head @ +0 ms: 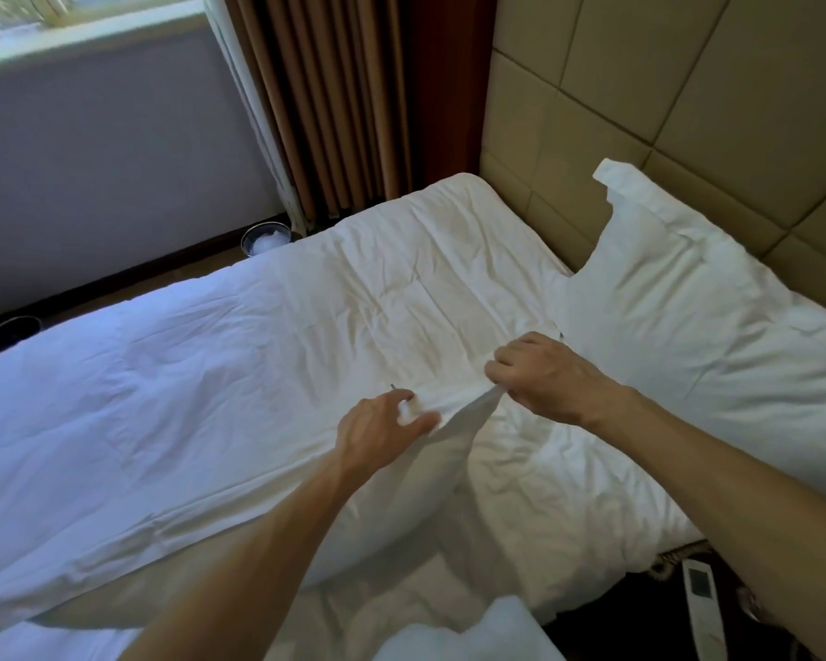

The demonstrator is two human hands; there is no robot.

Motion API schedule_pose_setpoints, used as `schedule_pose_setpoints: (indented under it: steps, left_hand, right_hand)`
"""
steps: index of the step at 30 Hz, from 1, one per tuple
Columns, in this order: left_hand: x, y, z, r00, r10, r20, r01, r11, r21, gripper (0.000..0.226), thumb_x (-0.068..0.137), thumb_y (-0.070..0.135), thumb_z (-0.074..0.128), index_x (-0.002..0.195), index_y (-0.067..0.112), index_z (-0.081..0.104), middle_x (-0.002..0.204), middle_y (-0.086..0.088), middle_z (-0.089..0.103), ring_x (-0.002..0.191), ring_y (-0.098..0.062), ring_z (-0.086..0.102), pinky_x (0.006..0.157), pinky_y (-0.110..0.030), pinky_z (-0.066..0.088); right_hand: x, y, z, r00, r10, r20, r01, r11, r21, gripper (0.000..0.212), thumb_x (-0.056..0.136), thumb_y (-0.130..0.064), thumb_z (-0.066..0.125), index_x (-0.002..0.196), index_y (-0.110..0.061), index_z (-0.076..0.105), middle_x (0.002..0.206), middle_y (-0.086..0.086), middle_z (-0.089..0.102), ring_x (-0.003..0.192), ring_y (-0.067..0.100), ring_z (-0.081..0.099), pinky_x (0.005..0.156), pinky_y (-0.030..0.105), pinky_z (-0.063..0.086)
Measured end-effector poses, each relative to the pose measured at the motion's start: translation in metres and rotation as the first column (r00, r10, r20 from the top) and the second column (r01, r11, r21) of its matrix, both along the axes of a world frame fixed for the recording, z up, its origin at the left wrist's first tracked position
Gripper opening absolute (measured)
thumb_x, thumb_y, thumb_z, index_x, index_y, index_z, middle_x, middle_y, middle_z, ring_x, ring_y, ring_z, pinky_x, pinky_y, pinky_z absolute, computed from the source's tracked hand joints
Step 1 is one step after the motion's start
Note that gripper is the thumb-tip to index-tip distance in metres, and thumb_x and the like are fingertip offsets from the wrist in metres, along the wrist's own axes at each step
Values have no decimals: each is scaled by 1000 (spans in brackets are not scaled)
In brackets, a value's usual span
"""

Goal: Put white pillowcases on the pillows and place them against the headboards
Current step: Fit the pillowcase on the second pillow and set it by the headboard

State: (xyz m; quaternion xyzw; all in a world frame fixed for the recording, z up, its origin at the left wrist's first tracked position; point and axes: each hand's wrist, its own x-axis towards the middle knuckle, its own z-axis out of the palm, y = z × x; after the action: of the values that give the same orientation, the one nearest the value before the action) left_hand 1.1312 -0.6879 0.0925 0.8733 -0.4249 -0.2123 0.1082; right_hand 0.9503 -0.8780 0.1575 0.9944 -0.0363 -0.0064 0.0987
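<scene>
Left hand and right hand held the pillowcase hem, fingers clamped on cloth. The pillow lay along the bed's near edge, its long axis running left from the hands. The headboard was nearer the right hand.

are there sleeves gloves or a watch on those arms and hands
No sleeves show: the left forearm and right forearm are bare as far as the frame reaches. The left hand and right hand wear no gloves. No watch, bracelet or ring is visible.
</scene>
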Motion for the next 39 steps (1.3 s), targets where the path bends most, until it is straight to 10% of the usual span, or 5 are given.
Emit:
schedule_pose_setpoints:
  steps: [11, 19, 25, 30, 39]
  left_hand:
    - [-21, -26, 0, 996, -46, 81, 40, 997, 72, 81, 72, 89, 34, 128, 35, 58, 121, 3, 65, 103, -21, 63, 86, -39, 51]
    - [-16, -20, -1, 891, -230, 391, 346, 903, -256, 17, 91, 33, 56, 105, 24, 60, 113, 5, 63, 99, -20, 59, 84, -33, 45]
    - [-11, -22, 6, 897, -251, 363, 342, 915, -212, 20, 90, 32, 54, 107, 27, 64, 103, 6, 67, 86, -19, 59, 76, -31, 45]
    - [-3, -12, 6, 937, -174, 303, 252, 937, -241, 26, 87, 40, 57, 108, 26, 63, 96, 5, 67, 83, -19, 61, 75, -33, 45]
    - [33, 43, -3, 954, -96, 283, 159, 965, -209, 35, 88, 49, 60, 119, 32, 61, 114, 9, 67, 97, -17, 63, 87, -33, 45]
  right_hand:
    - [-31, 0, -28, 974, -92, 207, 120, 985, -126, 27, 67, 14, 52, 78, -11, 51, 73, 7, 47, 58, 24, 43, 49, 33, 36]
    - [-33, 3, -11, 799, -409, -441, 494, 864, 94, 19, 83, -16, 60, 100, -25, 65, 84, -6, 56, 79, 19, 57, 65, 30, 37]
    - [8, 6, 2, 863, -443, 245, 396, 892, 217, 13, 79, -11, 63, 91, -15, 64, 90, 2, 64, 79, 24, 58, 63, 36, 48]
    - [40, 30, -4, 917, -292, -271, 373, 870, 324, 20, 90, -31, 57, 110, -29, 60, 107, -3, 65, 96, 23, 63, 75, 37, 49]
    - [37, 36, -22, 844, -485, -230, 501, 866, 12, 19, 84, -1, 53, 74, -17, 53, 63, 0, 46, 58, 23, 47, 56, 28, 32]
